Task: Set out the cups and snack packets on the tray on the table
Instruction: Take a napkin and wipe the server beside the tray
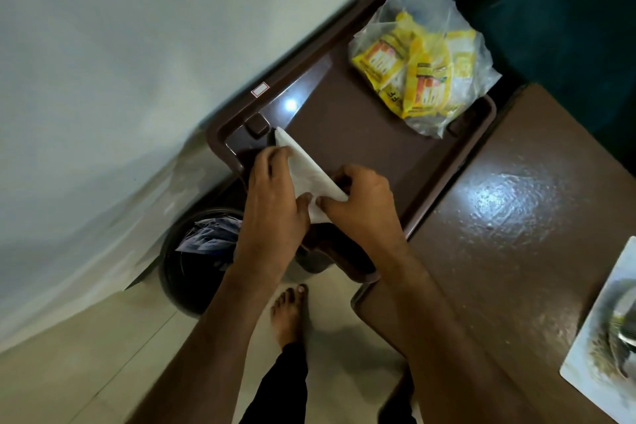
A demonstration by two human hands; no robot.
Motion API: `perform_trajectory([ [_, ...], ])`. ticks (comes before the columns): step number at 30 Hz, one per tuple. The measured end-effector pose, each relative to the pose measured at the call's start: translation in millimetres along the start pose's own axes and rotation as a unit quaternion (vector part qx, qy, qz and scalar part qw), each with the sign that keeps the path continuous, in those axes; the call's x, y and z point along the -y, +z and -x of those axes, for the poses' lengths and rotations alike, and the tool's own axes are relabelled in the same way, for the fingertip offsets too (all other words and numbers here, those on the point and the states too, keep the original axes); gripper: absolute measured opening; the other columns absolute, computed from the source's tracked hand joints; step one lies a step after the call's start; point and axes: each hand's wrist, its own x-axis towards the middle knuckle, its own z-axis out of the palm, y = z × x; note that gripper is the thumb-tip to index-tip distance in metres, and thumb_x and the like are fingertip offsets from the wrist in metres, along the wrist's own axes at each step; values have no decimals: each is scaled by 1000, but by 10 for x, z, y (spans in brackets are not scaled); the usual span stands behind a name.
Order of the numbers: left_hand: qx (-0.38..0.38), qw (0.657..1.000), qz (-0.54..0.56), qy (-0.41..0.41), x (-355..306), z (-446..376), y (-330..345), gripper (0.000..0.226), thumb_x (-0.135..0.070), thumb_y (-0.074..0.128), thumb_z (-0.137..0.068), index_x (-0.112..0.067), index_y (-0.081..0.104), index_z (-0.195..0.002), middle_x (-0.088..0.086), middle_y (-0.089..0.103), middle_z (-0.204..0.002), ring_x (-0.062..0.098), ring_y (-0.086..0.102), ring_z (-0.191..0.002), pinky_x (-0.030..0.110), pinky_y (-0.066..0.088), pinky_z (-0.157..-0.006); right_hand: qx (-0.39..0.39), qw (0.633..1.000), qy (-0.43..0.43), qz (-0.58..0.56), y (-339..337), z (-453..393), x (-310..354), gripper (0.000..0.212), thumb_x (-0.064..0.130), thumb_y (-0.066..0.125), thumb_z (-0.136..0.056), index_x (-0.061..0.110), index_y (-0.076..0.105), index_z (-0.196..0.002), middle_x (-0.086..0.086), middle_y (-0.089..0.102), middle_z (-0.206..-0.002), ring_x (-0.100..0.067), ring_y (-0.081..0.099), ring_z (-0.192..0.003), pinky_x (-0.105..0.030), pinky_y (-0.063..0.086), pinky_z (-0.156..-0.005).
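Observation:
A dark brown tray [361,120] lies at the table's left end, partly overhanging the edge. On its far corner sits a clear plastic bag [423,55] holding several yellow snack packets. Over the tray's near part, both hands hold a white folded paper [306,172]. My left hand [275,196] grips its left side with the thumb on the lower corner. My right hand [361,200] pinches its right side. No cups are in view.
The glossy brown table [516,217] stretches to the right, with a pale placemat [605,337] at its right edge. A dark bin [196,262] stands on the floor below the tray. A white wall fills the left. My bare foot is on the tiled floor.

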Motion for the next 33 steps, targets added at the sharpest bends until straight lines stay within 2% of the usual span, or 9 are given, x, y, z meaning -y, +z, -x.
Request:
perform_trajectory([
  [7,-48,994,94,-2,-70,-31,-44,74,-18,73,-96,-13,33,-158,7,39,-160,24,46,-146,40,53,-110,-27,991,-14,-128,-104,7,-4,22,15,80,-89,19,71,-108,16,67,-95,5,64,-84,-5,48,-64],
  [12,-60,976,208,-36,-207,-55,-103,63,-34,68,-99,-19,40,-154,-3,57,-142,14,62,-123,31,59,-94,-37,966,-3,-256,-262,36,-104,24,8,82,-86,21,71,-104,1,78,-102,-13,76,-92,-34,65,-77],
  [15,-27,949,302,-87,-321,-69,-152,57,-33,71,-98,-23,47,-149,-20,65,-116,-2,67,-101,17,58,-81,-28,946,-4,-323,-372,65,-180,27,2,79,-87,15,71,-109,-3,80,-102,-15,78,-92,-36,65,-79],
  [18,-16,923,367,-113,-428,-74,-133,47,-21,75,-94,-22,60,-139,-13,74,-113,4,73,-101,25,62,-84,-33,935,-5,-353,-439,78,-288,36,1,77,-89,17,68,-121,-3,78,-111,-16,77,-99,-36,65,-82],
  [21,-24,908,403,-115,-601,-43,-67,42,-8,77,-90,-20,66,-129,-8,78,-107,9,77,-99,27,63,-80,-67,955,-40,-285,-465,108,-451,44,14,74,-94,27,61,-134,1,68,-129,-16,69,-113,-42,62,-91],
  [23,-28,898,423,-117,-735,-3,-28,41,-4,77,-89,-18,67,-126,-6,79,-105,11,78,-96,30,64,-80,-86,965,-82,-235,-493,188,-523,49,33,72,-95,28,57,-142,5,60,-135,-9,60,-124,-28,56,-96],
  [25,-34,897,425,-116,-881,49,29,41,-2,77,-87,-15,68,-125,-3,79,-103,11,79,-94,31,65,-82,-94,970,-130,-182,-548,299,-617,71,54,73,-88,26,51,-149,4,48,-143,-6,49,-133,-12,45,-101],
  [28,-43,901,420,-102,-1101,138,135,41,-2,78,-85,-13,67,-123,8,78,-105,20,79,-96,35,63,-82,-84,973,-186,-105,-650,466,-758,106,68,81,-68,23,42,-155,-3,34,-152,-12,41,-141,-13,41,-107],
  [33,-9,891,452,-48,-1566,386,353,33,-11,74,-95,-10,62,-125,8,76,-99,18,77,-85,31,61,-74,-203,955,-176,-129,-776,614,-1114,54,17,73,-89,13,59,-142,-2,64,-134,-15,63,-119,-41,58,-96],
])
